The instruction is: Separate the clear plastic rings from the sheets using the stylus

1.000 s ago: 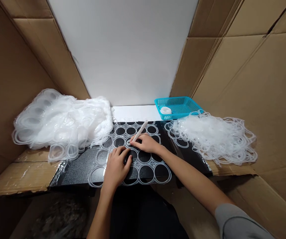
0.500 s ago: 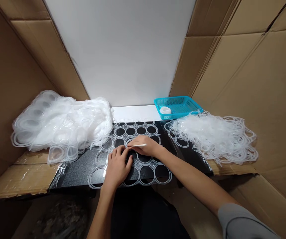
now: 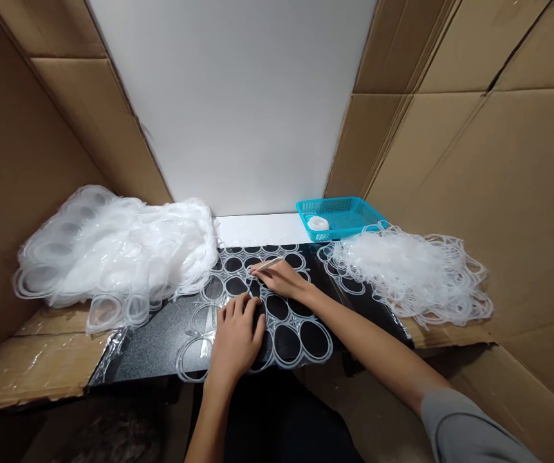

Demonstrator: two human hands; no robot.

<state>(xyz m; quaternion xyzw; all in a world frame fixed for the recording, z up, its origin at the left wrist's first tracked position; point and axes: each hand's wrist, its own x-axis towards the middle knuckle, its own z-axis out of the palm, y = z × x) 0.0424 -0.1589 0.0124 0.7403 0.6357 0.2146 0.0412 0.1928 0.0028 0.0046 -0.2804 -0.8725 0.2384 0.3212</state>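
Note:
A see-through plastic sheet of joined rings (image 3: 299,319) lies over the dark table in front of me. My left hand (image 3: 237,331) rests palm down on its near part, fingers spread. Just beyond those fingertips, my right hand (image 3: 280,278) is closed around a thin white stick-like tool (image 3: 269,264), whose rear end points up to the right. The tool's working tip is hidden near the fingers, at the edge of a ring. Whether the fingers also pinch some plastic is too small to tell.
A large heap of clear ringed plastic sheets (image 3: 122,251) stands at the left. To the right lies a tangled pile of ring-shaped plastic webbing (image 3: 412,273). Behind it, a turquoise basket (image 3: 349,225) holds a white round object (image 3: 318,223). Cardboard walls (image 3: 474,193) enclose both sides.
My right hand has moved a little away from my left fingertips, and the white tool is tilted more steeply. My left hand has shifted slightly nearer. The whole view has shifted a bit.

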